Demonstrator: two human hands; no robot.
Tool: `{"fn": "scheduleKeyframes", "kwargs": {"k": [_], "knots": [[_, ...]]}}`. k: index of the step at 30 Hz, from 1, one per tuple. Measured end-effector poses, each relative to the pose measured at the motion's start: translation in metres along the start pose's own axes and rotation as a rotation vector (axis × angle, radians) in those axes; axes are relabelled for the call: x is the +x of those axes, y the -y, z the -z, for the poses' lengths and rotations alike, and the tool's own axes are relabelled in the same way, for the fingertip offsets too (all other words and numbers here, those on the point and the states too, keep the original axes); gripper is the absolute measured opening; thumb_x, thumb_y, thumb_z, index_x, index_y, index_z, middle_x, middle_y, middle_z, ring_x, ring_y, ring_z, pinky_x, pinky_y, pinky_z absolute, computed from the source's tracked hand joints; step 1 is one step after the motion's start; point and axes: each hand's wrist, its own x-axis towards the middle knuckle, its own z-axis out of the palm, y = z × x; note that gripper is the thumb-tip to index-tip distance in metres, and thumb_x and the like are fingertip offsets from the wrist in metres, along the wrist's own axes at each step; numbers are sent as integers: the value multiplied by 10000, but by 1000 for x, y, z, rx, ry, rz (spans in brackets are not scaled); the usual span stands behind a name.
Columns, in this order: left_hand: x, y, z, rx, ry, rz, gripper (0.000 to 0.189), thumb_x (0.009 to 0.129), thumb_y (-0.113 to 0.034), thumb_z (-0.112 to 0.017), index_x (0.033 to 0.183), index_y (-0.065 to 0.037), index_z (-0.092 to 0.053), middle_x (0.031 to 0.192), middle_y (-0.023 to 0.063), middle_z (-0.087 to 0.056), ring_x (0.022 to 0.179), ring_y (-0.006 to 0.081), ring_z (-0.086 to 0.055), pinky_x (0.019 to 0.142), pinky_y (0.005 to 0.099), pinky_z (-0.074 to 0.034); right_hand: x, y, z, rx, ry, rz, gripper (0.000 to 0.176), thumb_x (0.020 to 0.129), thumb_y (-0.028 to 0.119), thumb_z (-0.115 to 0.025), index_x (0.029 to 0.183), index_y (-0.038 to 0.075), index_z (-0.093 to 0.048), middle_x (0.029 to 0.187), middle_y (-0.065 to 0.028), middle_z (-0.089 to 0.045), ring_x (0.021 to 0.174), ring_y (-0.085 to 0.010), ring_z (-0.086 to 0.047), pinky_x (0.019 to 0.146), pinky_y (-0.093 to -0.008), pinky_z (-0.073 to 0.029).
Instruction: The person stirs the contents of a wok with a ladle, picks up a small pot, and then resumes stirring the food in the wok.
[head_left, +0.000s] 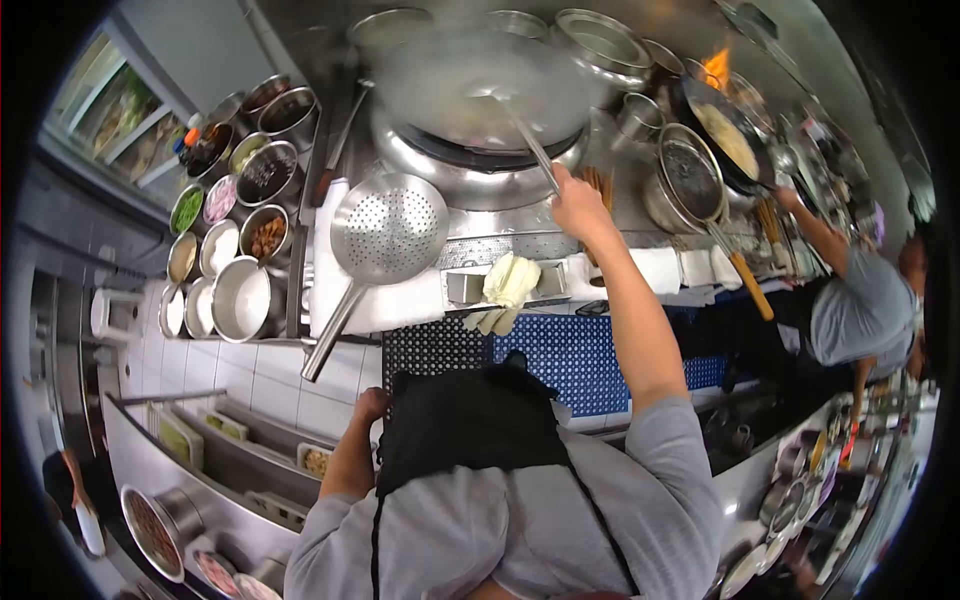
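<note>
Right hand (578, 200): fingers wrapped round near end of ladle (530, 145); its bowl lies far beyond fingers, inside steaming wok (470, 95). Left hand (370, 405): fingers curled, beside black apron (470, 425).

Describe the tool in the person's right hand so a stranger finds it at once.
Find the steaming wok in the middle of the steel range. A thin metal handle slants from it down to the right hand: the ladle. Unlike the perforated skimmer lying on the white cloth, it is gripped.
</note>
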Motion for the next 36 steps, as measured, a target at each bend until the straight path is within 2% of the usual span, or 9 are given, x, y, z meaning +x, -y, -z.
{"fn": "scheduleKeyframes", "kwargs": {"k": [9,14,22,23,28,30,31,34,36], "knots": [[30,-65,-74,-173,-72,149,345,845,-241,-439,965,17,-634,1021,252,-619,1010,403,-581,871,467,-463,-29,-28,-39,266,-11,34,693,841,99,-524,1433,48,-168,927,-309,-605,839,-445,-601,791,-474,-464],[24,-128,-10,-126,-116,97,302,825,-284,-489,918,-56,-663,948,205,-643,928,375,-613,823,453,-481,-43,-49,-57,454,43,22,684,898,123,-476,1472,171,-109,665,-165,-599,479,-248,-571,504,-375,-466],[44,-102,5,-202,-79,-28,312,777,-348,-565,918,-91,-674,973,185,-647,936,361,-612,820,449,-483,-50,-31,-34,412,-1,-62,641,872,124,-529,1447,202,-256,624,-103,-573,432,-166,-523,446,-324,-446],[48,-89,2,-198,-71,-17,310,778,-349,-565,915,-95,-676,980,188,-645,946,362,-608,824,449,-482,-49,-25,-24,486,58,-172,636,841,174,-575,1418,211,-310,962,-250,-627,890,-418,-607,808,-429,-460],[86,16,-31,204,-21,-316,296,801,-299,-518,915,-76,-676,987,196,-644,956,381,-605,841,457,-481,-15,-10,-13,412,-62,-169,603,764,139,-613,1340,158,-435,981,-228,-631,936,-391,-604,835,-426,-462],[90,48,-30,479,288,-268,317,809,-291,-491,930,-59,-669,994,191,-646,947,377,-612,851,462,-482,-7,-4,-9,318,-64,-160,595,715,114,-618,1293,117,-476,1003,-222,-630,966,-383,-595,863,-423,-457],[71,48,-19,238,135,-56,330,807,-305,-496,938,-54,-666,991,192,-647,950,372,-616,857,466,-483,-2,0,-6,263,-60,-169,600,718,114,-615,1301,115,-470,1009,-222,-630,967,-384,-594,865,-422,-458],[63,65,-7,278,34,-62,357,814,-336,-510,948,-45,-668,967,205,-651,960,361,-613,856,436,-486,17,3,-6,181,-27,-170,595,735,111,-596,1315,117,-463,1030,-221,-627,980,-384,-591,868,-424,-459],[18,29,31,-175,-152,45,304,790,-316,-572,862,-46,-691,946,186,-657,944,353,-615,841,427,-488,21,12,3,210,47,-220,587,754,123,-584,1326,123,-454,1044,-222,-624,987,-379,-592,869,-431,-459]]}}
